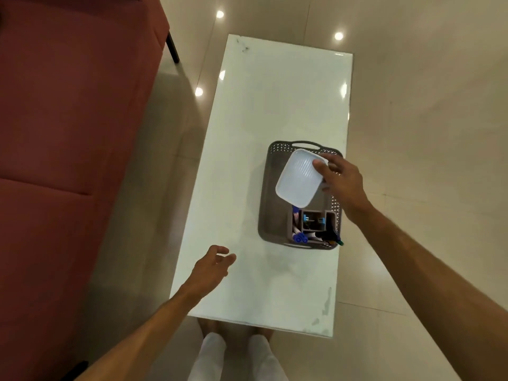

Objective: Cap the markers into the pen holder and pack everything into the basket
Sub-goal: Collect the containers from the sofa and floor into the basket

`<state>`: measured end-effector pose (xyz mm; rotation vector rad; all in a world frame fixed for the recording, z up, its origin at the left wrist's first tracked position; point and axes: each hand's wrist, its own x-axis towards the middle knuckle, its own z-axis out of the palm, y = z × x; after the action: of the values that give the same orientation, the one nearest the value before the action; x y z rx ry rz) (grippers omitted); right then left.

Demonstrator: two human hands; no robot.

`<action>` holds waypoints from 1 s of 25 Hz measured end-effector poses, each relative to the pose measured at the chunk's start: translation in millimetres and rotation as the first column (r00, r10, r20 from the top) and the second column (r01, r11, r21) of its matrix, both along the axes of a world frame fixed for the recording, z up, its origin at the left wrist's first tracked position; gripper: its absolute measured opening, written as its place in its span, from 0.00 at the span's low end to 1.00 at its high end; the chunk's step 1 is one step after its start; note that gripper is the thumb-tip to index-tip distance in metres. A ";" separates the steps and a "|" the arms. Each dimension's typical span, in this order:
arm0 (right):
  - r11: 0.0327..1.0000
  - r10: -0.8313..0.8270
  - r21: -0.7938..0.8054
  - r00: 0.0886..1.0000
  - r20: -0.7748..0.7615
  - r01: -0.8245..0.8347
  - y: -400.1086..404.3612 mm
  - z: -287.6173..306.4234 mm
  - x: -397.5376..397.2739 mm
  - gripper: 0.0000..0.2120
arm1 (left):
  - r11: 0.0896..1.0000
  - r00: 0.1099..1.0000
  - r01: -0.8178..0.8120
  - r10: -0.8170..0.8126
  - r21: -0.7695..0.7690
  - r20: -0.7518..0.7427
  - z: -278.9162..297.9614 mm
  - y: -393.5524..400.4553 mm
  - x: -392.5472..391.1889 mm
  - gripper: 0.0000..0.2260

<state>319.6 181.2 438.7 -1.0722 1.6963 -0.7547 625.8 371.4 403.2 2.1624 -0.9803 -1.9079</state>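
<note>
While right hand (339, 182) grips it, white tray (301, 178) tilts over basket (270, 188).

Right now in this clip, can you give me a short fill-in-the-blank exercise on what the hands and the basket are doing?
1. The white tray is held by the ____ hand.
2. The pen holder stands inside the ____.
3. The left hand holds ____.
4. The basket sits on a white ____.

Missing words: right; basket; nothing; table
</note>
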 end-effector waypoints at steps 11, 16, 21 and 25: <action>0.977 0.147 0.168 0.985 -0.087 -0.131 -33.9 -163.5 9.2 0.12 | 0.932 0.875 -0.342 0.362 0.120 -0.320 -102.1 -51.6 -51.6 0.15; 0.939 0.335 0.179 0.901 -0.276 -0.294 -31.7 -159.3 17.2 0.16 | 0.913 0.870 -0.394 0.406 0.101 -0.278 -106.7 -56.8 -66.0 0.19; 0.812 0.581 0.229 0.712 -0.395 -0.537 -23.2 -155.5 29.7 0.18 | 0.875 0.855 -0.476 0.484 0.090 -0.185 -113.5 -65.1 -69.6 0.17; 0.768 0.640 0.301 0.693 -0.333 -0.565 -10.3 -154.3 29.8 0.20 | 0.850 0.825 -0.513 0.527 0.123 -0.204 -117.2 -63.2 -68.2 0.15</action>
<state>349.4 170.9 284.4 -1.6327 1.5494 0.0725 557.5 308.2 285.9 1.9068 -0.2443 -1.8602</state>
